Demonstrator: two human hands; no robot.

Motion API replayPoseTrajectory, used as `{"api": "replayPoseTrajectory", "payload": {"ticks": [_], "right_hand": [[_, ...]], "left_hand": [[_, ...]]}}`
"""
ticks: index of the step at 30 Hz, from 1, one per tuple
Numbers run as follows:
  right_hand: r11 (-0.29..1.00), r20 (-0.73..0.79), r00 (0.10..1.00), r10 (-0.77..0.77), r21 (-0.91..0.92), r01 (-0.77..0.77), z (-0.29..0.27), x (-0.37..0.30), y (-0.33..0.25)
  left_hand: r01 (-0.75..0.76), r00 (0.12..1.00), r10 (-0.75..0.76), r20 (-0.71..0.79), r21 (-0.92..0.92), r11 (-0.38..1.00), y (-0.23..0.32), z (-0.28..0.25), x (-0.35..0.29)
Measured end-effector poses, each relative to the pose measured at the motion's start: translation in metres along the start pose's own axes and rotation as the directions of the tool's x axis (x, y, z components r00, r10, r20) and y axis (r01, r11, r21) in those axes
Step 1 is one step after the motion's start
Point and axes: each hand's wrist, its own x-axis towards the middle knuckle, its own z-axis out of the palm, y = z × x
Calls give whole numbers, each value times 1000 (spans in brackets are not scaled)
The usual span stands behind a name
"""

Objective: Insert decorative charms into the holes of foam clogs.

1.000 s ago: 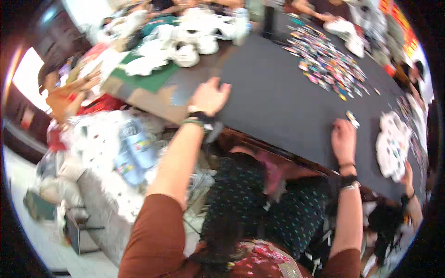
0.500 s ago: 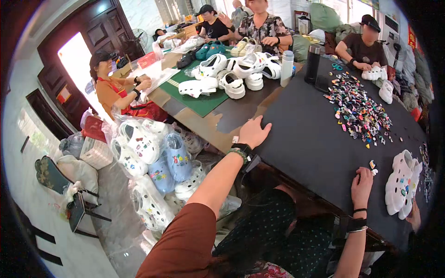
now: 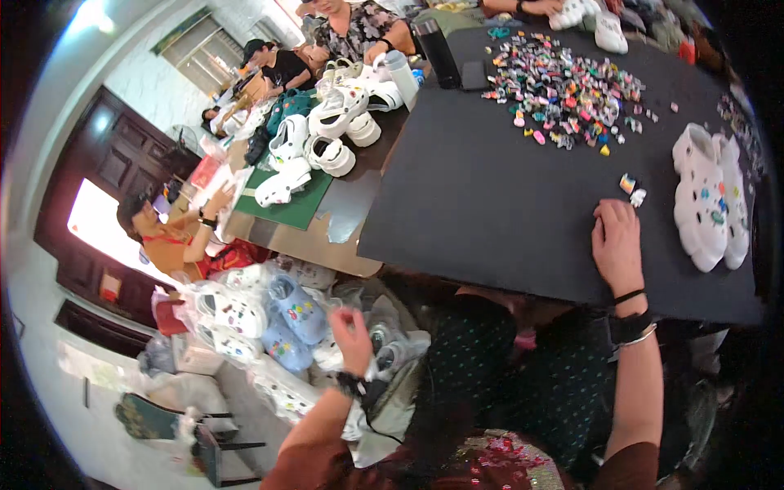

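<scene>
My left hand (image 3: 349, 339) hangs off the table's near left side, in front of bagged clogs, and appears to hold nothing, its thumb apart from slightly blurred fingers. Palm down on the black tabletop (image 3: 490, 196), my right hand (image 3: 618, 245) lies with its fingers loosely bent and nothing visible in them. Just beyond its fingertips are a small white charm (image 3: 638, 198) and an orange-and-white charm (image 3: 627, 183). To the right stands a pair of white clogs (image 3: 701, 204) decorated with colourful charms. A big pile of multicoloured charms (image 3: 563, 90) spreads farther back.
A black bottle (image 3: 437, 53) and a white bottle (image 3: 401, 79) stand near the far left edge. White clogs (image 3: 339, 110) heap around a green mat (image 3: 306, 208). Plastic-wrapped clogs (image 3: 298, 310) fill the space below left. Co-workers sit around the tables; one wears orange (image 3: 171, 253).
My left hand has left the table corner and dropped down toward the bagged clogs. The view has swung right and downward. My right hand stays on the tabletop beside the two charms.
</scene>
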Motion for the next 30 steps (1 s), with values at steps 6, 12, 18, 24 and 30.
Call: {"api": "replayPoseTrajectory", "payload": {"ticks": [6,12,18,24,30], "right_hand": [[999,-6,1000,25,47,-25,3,7,-12],[999,46,998,38,21,-39,-2,3,-9],[999,76,997,21,24,-23,2,-1,-10],[1000,18,1000,3,15,-3,8,-2,1],[999,77,996,34,7,-34,13,1,-3]], "left_hand": [[600,725,-569,388,50,799,-38,-94,-137],[906,90,-772,629,271,326,-103,-104,-196],[988,100,-620,778,-3,156,-71,-84,-207],[997,-18,-639,769,58,43,-47,-124,-264],[985,-146,-609,780,175,-13,-51,-156,-267]]}}
